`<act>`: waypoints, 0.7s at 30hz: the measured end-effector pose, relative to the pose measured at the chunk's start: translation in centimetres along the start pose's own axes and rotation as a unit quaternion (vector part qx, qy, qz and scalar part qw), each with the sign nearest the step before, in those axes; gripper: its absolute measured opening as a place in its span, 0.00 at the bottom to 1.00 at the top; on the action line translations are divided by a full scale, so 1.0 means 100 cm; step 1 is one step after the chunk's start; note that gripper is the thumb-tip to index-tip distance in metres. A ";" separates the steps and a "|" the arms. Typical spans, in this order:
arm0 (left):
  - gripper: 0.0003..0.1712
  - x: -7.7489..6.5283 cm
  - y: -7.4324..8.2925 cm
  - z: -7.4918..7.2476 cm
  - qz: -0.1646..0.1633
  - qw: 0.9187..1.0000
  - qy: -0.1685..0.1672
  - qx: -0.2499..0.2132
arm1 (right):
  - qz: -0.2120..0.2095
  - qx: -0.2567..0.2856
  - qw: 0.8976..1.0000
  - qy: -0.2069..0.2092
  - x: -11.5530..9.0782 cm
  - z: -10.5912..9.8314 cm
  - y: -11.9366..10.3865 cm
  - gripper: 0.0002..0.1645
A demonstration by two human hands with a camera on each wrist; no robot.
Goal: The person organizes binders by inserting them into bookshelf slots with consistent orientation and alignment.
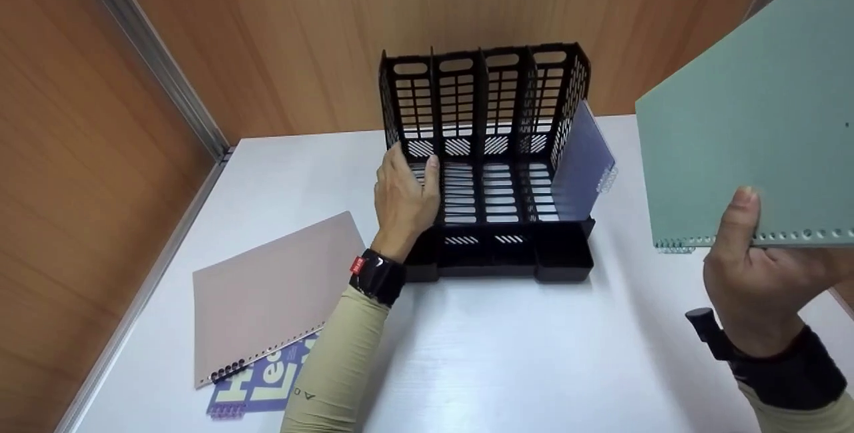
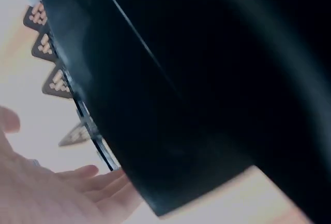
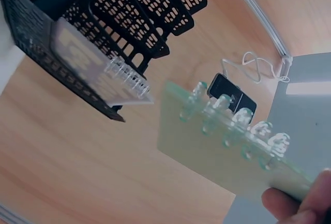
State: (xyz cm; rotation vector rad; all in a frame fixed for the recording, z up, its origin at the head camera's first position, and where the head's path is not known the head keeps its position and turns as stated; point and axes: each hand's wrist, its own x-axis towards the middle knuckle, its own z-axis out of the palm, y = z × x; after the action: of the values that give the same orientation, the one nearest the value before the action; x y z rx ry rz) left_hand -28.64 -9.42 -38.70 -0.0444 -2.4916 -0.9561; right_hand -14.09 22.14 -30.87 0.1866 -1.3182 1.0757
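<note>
A black file organizer [image 1: 487, 246] with several upright compartments stands on the table. My left hand [image 1: 404, 196] rests at its left side, thumb spread from fairly straight fingers; in the left wrist view the fingers [image 2: 111, 188] touch the black plastic edge, their tips partly hidden. My right hand [image 1: 760, 286] grips a green spiral notebook [image 1: 754, 133] by its bound edge, thumb on the cover, raised right of the organizer. The right wrist view shows the notebook's clear rings [image 3: 243, 118]. A small purple spiral notebook [image 1: 582, 166] stands in the rightmost compartment.
A pinkish-beige loose-ring notebook [image 1: 280, 286] lies on the table [image 1: 507, 359] at left, overlapping a purple notebook with large pale letters [image 1: 267, 386]. Wooden panels [image 1: 267, 39] rise behind and at the left. The right wrist view includes a dark phone-like device [image 3: 232, 97] with a white cable.
</note>
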 end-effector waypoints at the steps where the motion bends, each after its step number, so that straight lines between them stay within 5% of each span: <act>1: 0.46 0.000 -0.003 -0.001 -0.011 1.000 -0.010 0.010 | 0.001 0.009 1.000 0.000 0.000 0.003 0.000 0.18; 7: 0.48 0.002 -0.021 -0.008 -0.077 0.992 -0.087 0.053 | 0.015 0.058 0.998 -0.003 -0.003 0.025 -0.006 0.14; 12: 0.43 0.002 -0.030 -0.011 -0.098 0.980 -0.147 0.091 | 0.028 0.094 0.995 -0.018 -0.007 0.035 -0.005 0.12; 16: 0.38 0.004 -0.036 -0.010 -0.093 0.975 -0.159 0.121 | 0.047 0.112 0.991 -0.056 -0.008 0.041 0.001 0.14; 21: 0.21 0.004 -0.040 -0.009 -0.082 0.973 -0.161 0.143 | 0.044 0.060 0.992 -0.101 -0.012 0.048 0.007 0.08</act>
State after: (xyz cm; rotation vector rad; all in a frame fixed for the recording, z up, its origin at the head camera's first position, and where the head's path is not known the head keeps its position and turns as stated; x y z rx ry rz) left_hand -29.40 -13.06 -40.47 0.1096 -2.9503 -0.6842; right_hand -17.75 18.70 -30.70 0.3366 -1.4530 1.2376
